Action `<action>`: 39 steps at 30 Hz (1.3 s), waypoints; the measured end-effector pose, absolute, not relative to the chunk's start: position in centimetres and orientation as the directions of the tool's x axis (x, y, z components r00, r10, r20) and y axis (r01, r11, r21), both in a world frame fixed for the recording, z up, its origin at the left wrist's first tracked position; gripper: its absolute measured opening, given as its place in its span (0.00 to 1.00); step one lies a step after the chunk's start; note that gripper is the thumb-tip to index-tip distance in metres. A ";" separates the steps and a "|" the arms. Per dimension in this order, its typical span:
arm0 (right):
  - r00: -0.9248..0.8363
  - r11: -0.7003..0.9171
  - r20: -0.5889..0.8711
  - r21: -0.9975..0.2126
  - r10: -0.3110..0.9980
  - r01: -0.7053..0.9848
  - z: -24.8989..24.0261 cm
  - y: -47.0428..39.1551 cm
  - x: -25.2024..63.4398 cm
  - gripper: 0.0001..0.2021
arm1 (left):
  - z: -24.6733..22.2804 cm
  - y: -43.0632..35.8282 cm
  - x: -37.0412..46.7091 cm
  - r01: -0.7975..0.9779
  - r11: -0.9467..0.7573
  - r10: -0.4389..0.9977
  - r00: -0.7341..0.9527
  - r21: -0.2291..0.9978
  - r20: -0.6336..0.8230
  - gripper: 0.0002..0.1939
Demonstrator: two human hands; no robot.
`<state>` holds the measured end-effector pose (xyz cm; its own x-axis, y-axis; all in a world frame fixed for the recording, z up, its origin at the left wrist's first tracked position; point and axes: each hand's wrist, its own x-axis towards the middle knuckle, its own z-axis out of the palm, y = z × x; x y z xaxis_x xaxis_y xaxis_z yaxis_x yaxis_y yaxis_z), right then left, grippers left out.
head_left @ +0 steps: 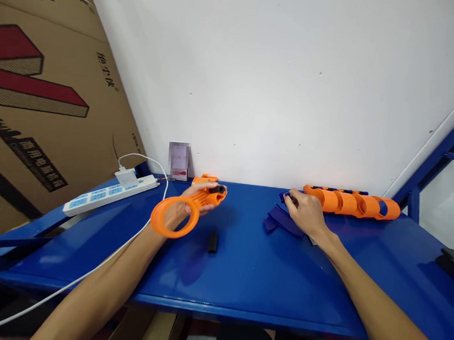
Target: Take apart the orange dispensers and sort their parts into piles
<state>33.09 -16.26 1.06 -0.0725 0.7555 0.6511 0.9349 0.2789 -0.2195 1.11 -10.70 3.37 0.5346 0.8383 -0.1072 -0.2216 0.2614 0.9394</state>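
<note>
An orange plastic part with a large ring [175,217] is in my left hand [198,195], whose fingers are wrapped round its body; a black piece [217,189] shows at its upper end. My right hand [305,211] is closed in a pinch on a small dark blue piece [284,197] above the table. Flat dark blue pieces [285,221] lie beside and partly under that hand. Between the hands, nearer the front, a short black block [213,242] lies on the blue table [243,279].
A row of orange cylinders [359,205] lies at the back right. A white power strip [110,194] with a charger [125,176] is at the left, and its white cable [106,257] crosses my left forearm. A phone-like object [180,162] leans on the wall. Cardboard stands left.
</note>
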 end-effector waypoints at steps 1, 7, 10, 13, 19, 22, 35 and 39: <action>-0.072 0.281 0.650 -0.223 0.756 0.934 1.0 -16.2 33.1 0.14 | 3.3 -11.1 0.4 -0.158 0.280 0.781 0.611 0.947 -0.129 0.07; -0.013 0.223 0.675 -0.225 0.738 0.949 1.9 -15.9 34.3 0.15 | 2.0 -12.9 0.0 0.183 0.280 0.361 0.890 0.942 -0.280 0.10; 0.040 0.170 0.664 -0.249 0.747 0.954 2.5 -16.0 34.9 0.15 | 1.1 -12.5 2.1 0.247 0.300 0.180 0.934 0.922 -0.308 0.12; 0.073 0.145 0.635 -0.286 0.769 0.947 2.7 -16.1 35.2 0.13 | 0.5 -12.1 3.7 0.047 0.348 0.283 0.947 0.936 -0.153 0.14; 0.130 0.065 0.345 -0.501 0.930 0.863 3.4 -15.9 35.9 0.09 | 0.5 -11.8 4.7 -0.204 0.421 0.633 0.764 0.884 -0.126 0.14; 0.152 -0.050 0.080 -0.711 0.985 0.702 3.7 -15.9 36.4 0.05 | 0.3 -11.5 5.7 -0.240 0.518 0.752 0.584 0.821 -0.304 0.10; -0.190 -0.029 -0.160 -0.833 0.969 0.553 3.7 -17.0 34.6 0.04 | -0.6 -11.2 6.7 -0.157 0.545 0.744 0.543 0.824 -0.389 0.14; -0.297 -0.010 -0.240 -0.793 0.924 0.610 3.5 -17.7 33.6 0.05 | -1.5 -10.5 6.5 -0.093 0.471 0.741 0.582 0.877 -0.336 0.18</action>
